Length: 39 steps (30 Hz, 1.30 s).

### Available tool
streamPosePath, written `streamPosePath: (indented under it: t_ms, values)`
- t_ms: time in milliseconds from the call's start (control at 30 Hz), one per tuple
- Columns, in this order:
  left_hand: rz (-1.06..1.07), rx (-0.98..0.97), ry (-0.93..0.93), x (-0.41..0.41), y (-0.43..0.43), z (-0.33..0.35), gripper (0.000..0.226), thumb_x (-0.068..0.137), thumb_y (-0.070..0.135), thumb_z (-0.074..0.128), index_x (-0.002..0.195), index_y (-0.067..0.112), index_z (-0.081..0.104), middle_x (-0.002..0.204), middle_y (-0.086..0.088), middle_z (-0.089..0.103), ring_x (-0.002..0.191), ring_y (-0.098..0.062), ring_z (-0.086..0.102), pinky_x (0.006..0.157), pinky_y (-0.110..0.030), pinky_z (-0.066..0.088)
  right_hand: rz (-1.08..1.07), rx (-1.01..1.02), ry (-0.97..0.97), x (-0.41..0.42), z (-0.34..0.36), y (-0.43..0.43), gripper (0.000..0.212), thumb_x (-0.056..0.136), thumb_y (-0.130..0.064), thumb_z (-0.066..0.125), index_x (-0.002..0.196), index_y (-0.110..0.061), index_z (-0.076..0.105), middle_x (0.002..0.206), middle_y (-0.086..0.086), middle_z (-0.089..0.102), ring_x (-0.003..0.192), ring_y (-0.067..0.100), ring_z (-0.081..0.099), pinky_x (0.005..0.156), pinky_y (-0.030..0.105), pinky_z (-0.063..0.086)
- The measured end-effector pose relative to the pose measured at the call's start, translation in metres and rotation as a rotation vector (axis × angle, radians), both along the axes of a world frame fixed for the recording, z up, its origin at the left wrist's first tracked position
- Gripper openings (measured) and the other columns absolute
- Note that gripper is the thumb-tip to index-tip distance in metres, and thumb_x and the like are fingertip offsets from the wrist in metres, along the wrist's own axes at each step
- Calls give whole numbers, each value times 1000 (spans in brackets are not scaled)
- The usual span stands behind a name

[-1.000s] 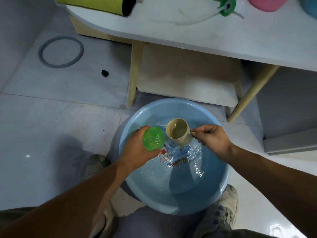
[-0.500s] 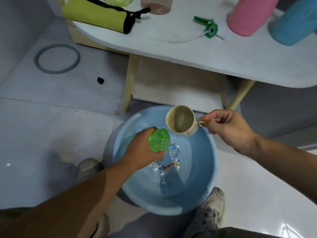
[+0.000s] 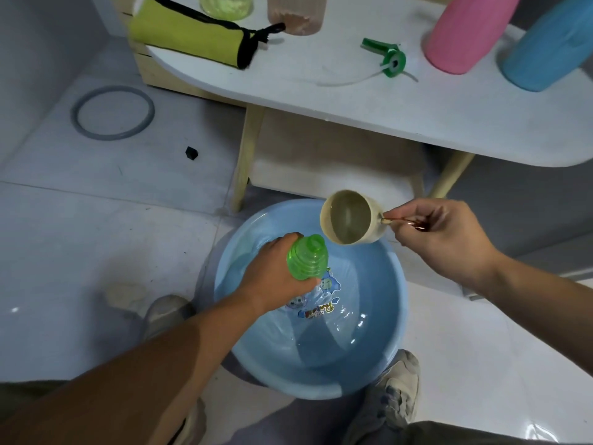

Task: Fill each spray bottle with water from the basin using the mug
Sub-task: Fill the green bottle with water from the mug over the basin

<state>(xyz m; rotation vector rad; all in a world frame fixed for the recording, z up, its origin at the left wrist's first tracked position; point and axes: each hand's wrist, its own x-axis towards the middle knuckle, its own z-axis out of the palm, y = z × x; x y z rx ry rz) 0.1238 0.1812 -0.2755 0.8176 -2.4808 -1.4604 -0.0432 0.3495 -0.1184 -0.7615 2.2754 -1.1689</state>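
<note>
Over the basin [image 3: 380, 358], the left hand [image 3: 272, 274] is gripping the green bottle [image 3: 308, 256] round its ribbed body, probably light, squashy and slippery, while the right hand [image 3: 439, 236] is pinching the thin handle of the water-heavy mug [image 3: 349, 216] just beside the bottle's mouth.

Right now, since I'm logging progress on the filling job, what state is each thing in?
Round blue plastic basin: holds water.
Green ribbed plastic spray bottle: uncapped, gripped by the left hand above the basin.
Beige mug: holds water, tipped toward the bottle, handle pinched by the right hand.
Green spray head: detached, lying on the white table.
Pink bottle: on table, top unseen.
Blue bottle: on table, top unseen.
</note>
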Motion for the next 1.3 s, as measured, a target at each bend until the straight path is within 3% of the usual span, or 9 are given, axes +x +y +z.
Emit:
streamPosePath:
  t_ms: [233, 367, 533, 800, 1067, 1300]
  values:
    - [-1, -7, 7, -2, 0, -3, 60, 57, 60, 79, 107, 32, 61, 98, 9, 69, 93, -16, 65, 79, -43, 57, 21, 35, 63, 3, 1, 1, 20, 87, -1, 64, 90, -16, 77, 81, 13, 73, 59, 6, 52, 56, 12, 42]
    - [-6, -14, 6, -3, -1, -8, 59, 58, 61, 80, 107, 33, 59, 98, 10, 68, 93, -17, 65, 79, -44, 57, 31, 50, 86, 3, -1, 1, 19, 86, -5, 65, 91, -19, 77, 83, 10, 74, 64, 11, 57, 60, 18, 45]
    - [-3, -18, 10, -2, -2, -10, 56, 59, 60, 80, 104, 33, 59, 95, 10, 68, 90, -16, 65, 77, -44, 57, 51, 67, 131, 2, 0, 1, 19, 86, -7, 66, 91, -21, 78, 79, 5, 74, 60, 9, 56, 59, 17, 45]
    - [-8, -28, -5, -3, -3, -14, 56, 59, 59, 81, 104, 35, 59, 95, 10, 68, 90, -16, 65, 76, -45, 58, 92, 78, 228, 4, 2, 0, 19, 84, -4, 67, 92, -18, 78, 74, -10, 71, 56, -2, 58, 58, 5, 40]
    - [-8, -37, -9, -2, -3, -14, 59, 57, 61, 78, 106, 34, 59, 96, 10, 68, 90, -17, 65, 78, -45, 58, 126, 84, 311, 5, 5, -1, 19, 83, -4, 68, 92, -18, 78, 76, -13, 71, 60, -4, 59, 60, 4, 41]
    - [2, -38, -27, -1, -3, -14, 64, 55, 61, 79, 110, 36, 59, 101, 11, 68, 94, -16, 65, 81, -44, 58, 148, 85, 355, 5, 7, -1, 19, 82, -5, 69, 91, -19, 78, 74, -7, 71, 61, -2, 59, 61, 3, 41]
